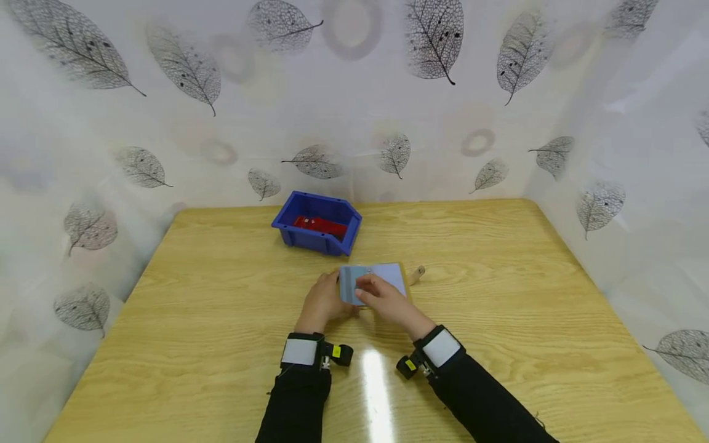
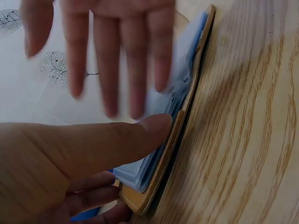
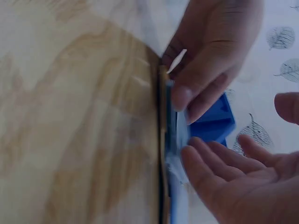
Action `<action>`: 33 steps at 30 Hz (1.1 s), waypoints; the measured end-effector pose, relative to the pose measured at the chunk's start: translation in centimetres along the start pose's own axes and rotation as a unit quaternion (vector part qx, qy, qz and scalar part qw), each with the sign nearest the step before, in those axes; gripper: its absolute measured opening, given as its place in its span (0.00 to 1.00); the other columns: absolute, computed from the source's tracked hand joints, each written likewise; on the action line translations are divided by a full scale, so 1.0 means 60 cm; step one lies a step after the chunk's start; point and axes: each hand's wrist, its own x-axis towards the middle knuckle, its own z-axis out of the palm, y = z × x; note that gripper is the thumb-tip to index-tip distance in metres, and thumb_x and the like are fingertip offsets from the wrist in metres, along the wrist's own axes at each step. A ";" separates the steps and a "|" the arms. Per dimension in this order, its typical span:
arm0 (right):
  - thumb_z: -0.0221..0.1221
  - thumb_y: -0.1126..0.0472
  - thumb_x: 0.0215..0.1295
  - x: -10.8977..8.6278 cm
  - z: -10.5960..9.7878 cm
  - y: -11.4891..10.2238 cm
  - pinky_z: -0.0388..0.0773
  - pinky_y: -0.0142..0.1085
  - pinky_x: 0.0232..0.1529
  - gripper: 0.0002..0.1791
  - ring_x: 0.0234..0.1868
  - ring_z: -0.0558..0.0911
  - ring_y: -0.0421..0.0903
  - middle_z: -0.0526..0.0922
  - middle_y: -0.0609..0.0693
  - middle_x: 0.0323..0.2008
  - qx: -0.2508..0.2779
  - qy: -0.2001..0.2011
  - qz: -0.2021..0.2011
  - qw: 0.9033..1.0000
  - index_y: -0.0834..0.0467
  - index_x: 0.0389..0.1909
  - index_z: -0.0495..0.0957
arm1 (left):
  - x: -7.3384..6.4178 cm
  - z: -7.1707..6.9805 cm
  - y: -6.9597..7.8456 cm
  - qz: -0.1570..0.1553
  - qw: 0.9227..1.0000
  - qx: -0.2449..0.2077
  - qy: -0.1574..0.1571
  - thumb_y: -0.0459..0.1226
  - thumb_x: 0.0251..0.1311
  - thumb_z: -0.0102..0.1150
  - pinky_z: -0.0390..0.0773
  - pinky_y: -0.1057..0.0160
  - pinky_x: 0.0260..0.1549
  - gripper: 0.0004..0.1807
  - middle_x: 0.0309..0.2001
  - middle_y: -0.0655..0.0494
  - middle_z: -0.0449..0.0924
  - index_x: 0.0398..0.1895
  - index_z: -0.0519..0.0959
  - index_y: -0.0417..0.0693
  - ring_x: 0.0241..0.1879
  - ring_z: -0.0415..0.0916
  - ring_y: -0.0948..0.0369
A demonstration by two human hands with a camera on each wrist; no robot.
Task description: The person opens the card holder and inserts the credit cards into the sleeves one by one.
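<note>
A tan card holder lies spread open low over the table, its clear bluish plastic sleeves facing up. My left hand grips it at the left end. In the left wrist view the left thumb presses on the sleeves near the edge while the other fingers curl at the cover's end. My right hand is over the sleeves with its fingers extended and nothing pinched between them. In the right wrist view its fingertips are right at the sleeves.
A blue plastic bin stands behind the hands near the back edge, with a red item inside. A small tan strap sticks out at the card holder's right end. Leaf-printed sheeting encloses the wooden table.
</note>
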 end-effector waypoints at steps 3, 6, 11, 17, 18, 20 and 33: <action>0.51 0.61 0.73 0.011 0.010 0.002 0.73 0.49 0.58 0.22 0.60 0.74 0.59 0.75 0.65 0.58 -0.060 -0.026 -0.016 0.998 0.70 0.61 0.68 | -0.002 -0.004 -0.004 0.003 1.000 -0.009 0.005 0.43 0.43 0.77 0.70 0.47 0.58 0.46 0.59 0.40 0.73 0.68 0.67 0.40 0.58 0.71 0.45; 0.52 0.63 0.71 0.021 0.016 -0.006 0.73 0.48 0.58 0.20 0.60 0.76 0.58 0.77 0.63 0.57 -0.112 -0.038 -0.030 0.993 0.69 0.60 0.71 | -0.005 -0.006 -0.007 -0.007 1.000 -0.001 0.015 0.43 0.48 0.73 0.71 0.47 0.57 0.42 0.58 0.39 0.72 0.68 0.68 0.40 0.57 0.71 0.44; 0.54 0.62 0.69 0.046 0.013 -0.033 0.75 0.46 0.55 0.17 0.55 0.79 0.56 0.80 0.61 0.53 -0.210 -0.081 -0.048 0.973 0.66 0.55 0.75 | -0.010 -0.007 -0.010 -0.003 0.999 0.023 0.037 0.41 0.49 0.71 0.74 0.48 0.53 0.36 0.53 0.39 0.74 0.63 0.72 0.40 0.53 0.74 0.43; 0.54 0.61 0.70 0.105 -0.013 -0.070 0.78 0.41 0.45 0.12 0.47 0.81 0.51 0.83 0.57 0.46 -0.264 -0.044 -0.054 0.962 0.63 0.47 0.80 | -0.014 -0.003 -0.003 0.004 0.999 0.024 0.043 0.41 0.43 0.78 0.75 0.48 0.52 0.40 0.53 0.40 0.74 0.62 0.73 0.38 0.51 0.75 0.44; 0.53 0.62 0.70 0.118 -0.018 -0.075 0.78 0.39 0.42 0.12 0.45 0.82 0.51 0.84 0.57 0.45 -0.255 -0.023 -0.050 0.965 0.63 0.46 0.80 | -0.014 -0.001 -0.003 0.006 0.999 0.023 0.042 0.41 0.43 0.78 0.74 0.48 0.52 0.41 0.54 0.40 0.74 0.63 0.72 0.37 0.52 0.75 0.44; 0.53 0.63 0.69 0.147 -0.028 -0.084 0.77 0.38 0.38 0.12 0.41 0.81 0.50 0.84 0.57 0.42 -0.235 0.025 -0.048 0.970 0.63 0.44 0.81 | -0.015 0.003 0.000 0.008 0.999 0.020 0.045 0.41 0.43 0.78 0.74 0.48 0.52 0.42 0.55 0.39 0.74 0.63 0.72 0.36 0.52 0.74 0.43; 0.58 0.62 0.68 0.307 -0.014 -0.058 0.77 0.44 0.50 0.14 0.47 0.82 0.53 0.85 0.57 0.45 -0.434 0.023 -0.065 0.898 0.62 0.51 0.81 | -0.021 0.005 -0.004 0.010 0.998 0.031 0.061 0.42 0.44 0.78 0.75 0.49 0.52 0.41 0.56 0.41 0.74 0.63 0.72 0.38 0.52 0.74 0.44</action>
